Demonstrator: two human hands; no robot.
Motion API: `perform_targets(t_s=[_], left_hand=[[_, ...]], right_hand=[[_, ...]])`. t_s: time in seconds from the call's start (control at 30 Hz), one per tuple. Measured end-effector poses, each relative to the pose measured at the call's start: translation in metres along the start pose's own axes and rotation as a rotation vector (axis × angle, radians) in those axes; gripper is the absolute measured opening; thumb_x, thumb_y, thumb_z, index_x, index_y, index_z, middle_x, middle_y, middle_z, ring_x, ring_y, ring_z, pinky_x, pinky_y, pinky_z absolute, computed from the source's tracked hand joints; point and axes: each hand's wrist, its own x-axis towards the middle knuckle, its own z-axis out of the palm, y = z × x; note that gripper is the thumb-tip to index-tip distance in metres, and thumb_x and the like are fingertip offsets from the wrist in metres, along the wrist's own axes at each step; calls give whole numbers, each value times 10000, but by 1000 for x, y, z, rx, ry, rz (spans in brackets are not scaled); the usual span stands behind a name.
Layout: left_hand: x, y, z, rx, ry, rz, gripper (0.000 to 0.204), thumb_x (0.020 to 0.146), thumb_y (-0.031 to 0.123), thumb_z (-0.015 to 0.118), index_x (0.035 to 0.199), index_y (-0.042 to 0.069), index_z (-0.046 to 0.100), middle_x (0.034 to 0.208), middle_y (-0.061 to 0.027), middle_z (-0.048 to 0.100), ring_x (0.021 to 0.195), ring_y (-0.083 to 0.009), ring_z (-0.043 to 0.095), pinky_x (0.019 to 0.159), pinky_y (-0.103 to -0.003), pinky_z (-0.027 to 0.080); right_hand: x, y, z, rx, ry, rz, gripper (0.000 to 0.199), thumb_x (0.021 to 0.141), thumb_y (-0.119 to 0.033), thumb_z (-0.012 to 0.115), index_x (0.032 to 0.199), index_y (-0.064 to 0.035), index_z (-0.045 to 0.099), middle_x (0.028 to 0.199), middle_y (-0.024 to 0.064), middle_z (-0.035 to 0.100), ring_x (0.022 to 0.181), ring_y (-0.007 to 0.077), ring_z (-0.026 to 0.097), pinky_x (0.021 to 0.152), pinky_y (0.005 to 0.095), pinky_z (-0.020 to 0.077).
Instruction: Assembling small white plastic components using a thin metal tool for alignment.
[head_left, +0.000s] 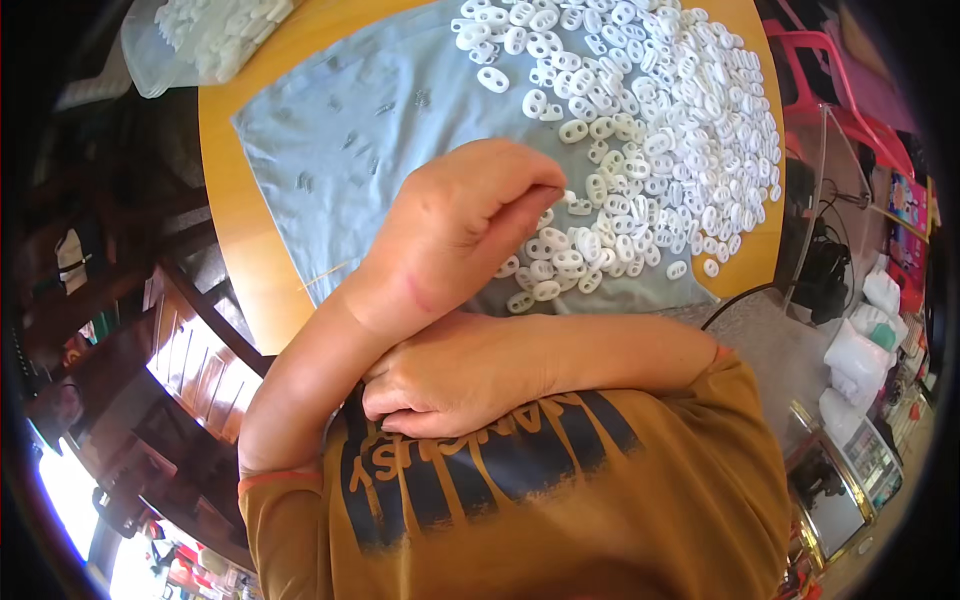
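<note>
Many white oval plastic pieces with two holes (660, 150), like cord locks, lie heaped on a grey-blue cloth (340, 130). My left hand (475, 215) is bent over the near-left edge of the heap, its fingers curled closed. Its fingertips are mostly hidden, with white pieces right beside them; what they hold, if anything, does not show. Below it, my right arm crosses in front of my chest. My right hand (430, 390) is closed by the shirt under my left wrist, and the inside of its grip cannot be seen.
Small dark-grey clusters (305, 182) of fine bits lie on the cloth's left part. A thin yellowish stick (325, 277) rests at its left edge. The cloth covers a wooden table (235, 200). A translucent tub (150, 60) with white pieces stands upper left; a red chair (840, 75) stands right.
</note>
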Motion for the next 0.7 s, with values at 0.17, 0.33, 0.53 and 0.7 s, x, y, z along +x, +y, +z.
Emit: perform_targets(t_s=[0.17, 0.33, 0.53, 0.7], left_hand=[[-6, 21, -11, -767, 66, -461, 131, 831, -24, 558, 954, 15, 585, 883, -15, 602, 729, -34, 515, 596, -176, 423], [-23, 35, -27, -980, 209, -523, 162, 794, -70, 561, 937, 5, 568, 897, -54, 597, 723, -61, 521, 592, -184, 420], [-56, 30, -42, -466, 389, -181, 180, 749, -90, 612, 910, -12, 591, 875, -87, 600, 777, -136, 579, 648, -235, 461], [-73, 20, -35, 237, 585, 107, 304, 619, -115, 644, 896, 3, 602, 812, -108, 618, 638, -205, 582, 503, -275, 434]], right_hand=[[-2, -2, -3, -2, 152, -118, 126, 720, -118, 558, 657, -11, 577, 672, 148, 563, 645, 298, 563, 609, 389, 448], [-14, -24, -18, 31, 159, -137, 112, 741, -129, 562, 690, -31, 579, 667, 110, 554, 667, 275, 562, 611, 393, 438], [-31, -49, -44, 247, 691, 135, 49, 808, -69, 606, 816, -21, 608, 688, 48, 587, 624, 118, 547, 573, 250, 417], [-16, -46, -31, 561, 864, 289, 153, 845, -133, 624, 845, 17, 597, 760, 18, 593, 705, 51, 524, 629, 202, 427]])
